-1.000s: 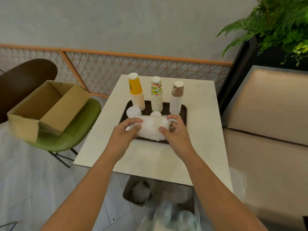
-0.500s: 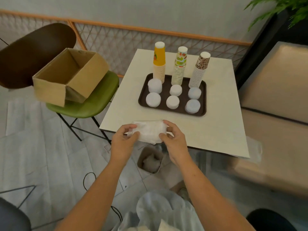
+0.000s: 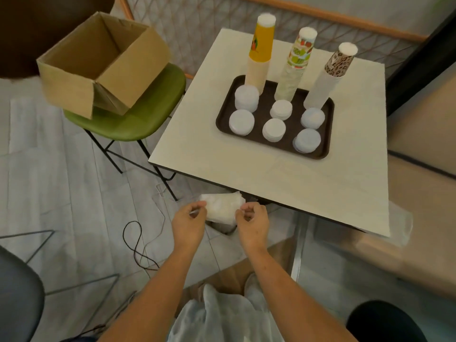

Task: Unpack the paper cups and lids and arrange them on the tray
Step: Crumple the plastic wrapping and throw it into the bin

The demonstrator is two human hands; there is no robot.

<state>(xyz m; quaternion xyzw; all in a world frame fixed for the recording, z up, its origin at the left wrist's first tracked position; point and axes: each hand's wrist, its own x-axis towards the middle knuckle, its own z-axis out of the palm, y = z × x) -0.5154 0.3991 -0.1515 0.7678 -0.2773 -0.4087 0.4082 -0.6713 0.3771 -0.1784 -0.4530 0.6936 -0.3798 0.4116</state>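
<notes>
A dark brown tray (image 3: 222, 119) sits on the white table (image 3: 246, 174). On its far side stand three upside-down cup stacks: orange (image 3: 260, 51), fruit-patterned (image 3: 294, 65) and leopard-patterned (image 3: 328, 75). Several stacks of white lids (image 3: 241, 121) fill the tray's near part. Below the table's near edge, my left hand (image 3: 188, 224) and my right hand (image 3: 251, 222) pinch the two ends of a crumpled white plastic wrapper (image 3: 222, 207).
An open cardboard box (image 3: 98, 62) rests on a green chair (image 3: 138, 114) left of the table. A small bin (image 3: 222, 227) sits on the floor under the wrapper. More plastic wrapping (image 3: 222, 317) lies near my body. A black cable (image 3: 135, 243) runs over the floor.
Both hands have carried the wrapper from above the tray back past the table's near edge and down over the floor bin. The view has tilted downward.
</notes>
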